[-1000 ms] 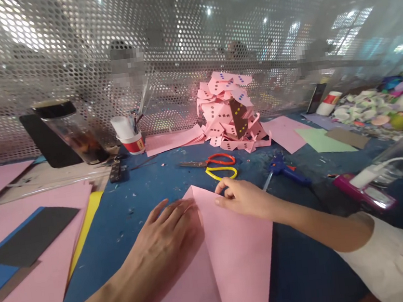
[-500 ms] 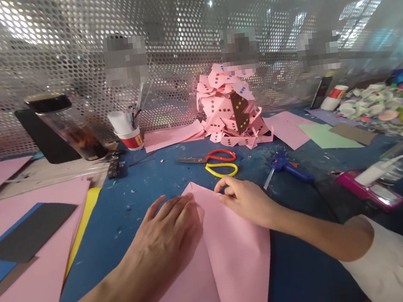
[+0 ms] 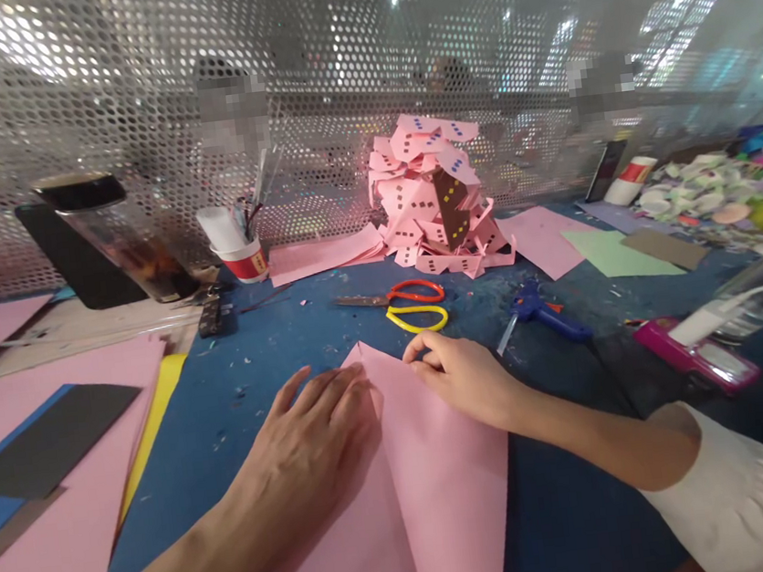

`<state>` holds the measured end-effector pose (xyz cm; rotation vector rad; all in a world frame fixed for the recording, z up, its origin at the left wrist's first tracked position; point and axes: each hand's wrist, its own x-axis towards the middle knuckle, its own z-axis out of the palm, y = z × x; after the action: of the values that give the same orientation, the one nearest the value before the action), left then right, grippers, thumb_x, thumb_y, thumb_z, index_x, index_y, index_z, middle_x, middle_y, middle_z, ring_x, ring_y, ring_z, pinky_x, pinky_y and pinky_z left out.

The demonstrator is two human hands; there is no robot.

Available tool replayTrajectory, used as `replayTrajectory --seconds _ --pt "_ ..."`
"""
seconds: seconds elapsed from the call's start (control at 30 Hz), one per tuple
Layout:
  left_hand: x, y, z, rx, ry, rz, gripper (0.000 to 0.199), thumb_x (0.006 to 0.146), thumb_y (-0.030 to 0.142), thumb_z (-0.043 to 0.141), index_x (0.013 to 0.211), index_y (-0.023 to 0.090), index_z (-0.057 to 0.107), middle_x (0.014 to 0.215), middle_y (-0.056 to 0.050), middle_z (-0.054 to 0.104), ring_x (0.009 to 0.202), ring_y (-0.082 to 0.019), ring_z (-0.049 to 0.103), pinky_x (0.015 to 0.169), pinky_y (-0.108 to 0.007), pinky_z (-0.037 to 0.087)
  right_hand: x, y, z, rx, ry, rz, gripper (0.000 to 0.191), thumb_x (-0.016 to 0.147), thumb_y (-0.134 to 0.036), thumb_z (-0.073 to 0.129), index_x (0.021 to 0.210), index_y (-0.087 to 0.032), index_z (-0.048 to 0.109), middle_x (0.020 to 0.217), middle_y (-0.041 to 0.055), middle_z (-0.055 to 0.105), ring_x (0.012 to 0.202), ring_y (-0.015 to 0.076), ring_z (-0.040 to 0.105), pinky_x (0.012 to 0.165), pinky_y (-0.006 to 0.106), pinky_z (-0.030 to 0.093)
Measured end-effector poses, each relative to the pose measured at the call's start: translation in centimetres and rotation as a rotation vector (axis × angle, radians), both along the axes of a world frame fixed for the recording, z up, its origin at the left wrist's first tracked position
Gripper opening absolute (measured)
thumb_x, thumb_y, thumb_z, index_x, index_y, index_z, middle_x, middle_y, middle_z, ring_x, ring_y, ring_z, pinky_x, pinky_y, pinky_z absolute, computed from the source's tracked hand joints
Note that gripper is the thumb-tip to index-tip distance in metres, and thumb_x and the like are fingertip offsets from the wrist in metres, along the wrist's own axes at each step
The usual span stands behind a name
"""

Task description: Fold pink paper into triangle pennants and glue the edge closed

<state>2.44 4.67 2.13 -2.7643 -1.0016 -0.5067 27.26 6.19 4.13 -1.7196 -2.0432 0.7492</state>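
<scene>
A folded sheet of pink paper [image 3: 451,498] lies before me on the blue table, its folded tip pointing away and a seam running down its middle. My left hand [image 3: 322,430] rests flat on the left flap close to the tip, fingers stretched out. At the right folded edge, my right hand [image 3: 461,378] has its thumb and index finger pinched on the paper, the other fingers curled. Just beyond the tip are scissors [image 3: 392,301] with one red and one yellow handle. A blue glue gun [image 3: 541,309] lies to the right of my right hand.
Pink sheets [image 3: 105,519] with dark and blue pieces on top cover the left side. Behind stand a lidded bottle [image 3: 136,250], a red-and-white cup [image 3: 246,262] and a spiky pink paper model [image 3: 420,208]. A magenta device [image 3: 699,360] lies at right. A perforated metal screen [image 3: 316,73] rises behind.
The view has shifted very slightly. Both hands keep nearly the same place on the pink paper, and its folds look the same.
</scene>
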Motion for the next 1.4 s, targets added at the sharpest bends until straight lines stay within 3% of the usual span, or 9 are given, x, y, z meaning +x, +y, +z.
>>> replayTrajectory --seconds 0.8,1.03,1.4 --pt "0.19 -0.09 0.42 -0.021 0.007 0.014 0.028 0.104 0.026 0.045 0.128 0.024 0.059 0.143 -0.007 0.066 0.130 -0.026 0.060 0.109 -0.049 0.044 0.11 -0.08 -0.09 0.022 -0.009 0.010 0.014 0.095 -0.020 0.053 0.105 -0.024 0.062 0.071 -0.0058 0.074 0.059 0.0143 0.059 0.061 0.028 0.030" --pt "0.25 -0.14 0.23 -0.049 0.016 0.018 0.030 0.105 0.027 0.044 0.131 0.025 0.058 0.149 -0.006 0.061 0.132 -0.025 0.059 0.110 -0.050 0.042 0.12 0.11 -0.41 0.040 -0.008 -0.010 0.011 0.095 -0.022 0.056 0.103 -0.025 0.062 0.075 -0.0056 0.077 0.067 0.0156 0.065 0.063 0.028 0.033" --pt "0.29 -0.04 0.48 -0.017 0.007 0.009 0.028 0.103 0.025 0.046 0.127 0.024 0.060 0.144 -0.008 0.065 0.127 -0.028 0.061 0.106 -0.050 0.045 0.00 -0.07 0.02 0.029 -0.022 0.017 0.014 0.095 -0.020 0.055 0.104 -0.024 0.065 0.077 -0.0036 0.078 0.064 0.0161 0.065 0.062 0.028 0.033"
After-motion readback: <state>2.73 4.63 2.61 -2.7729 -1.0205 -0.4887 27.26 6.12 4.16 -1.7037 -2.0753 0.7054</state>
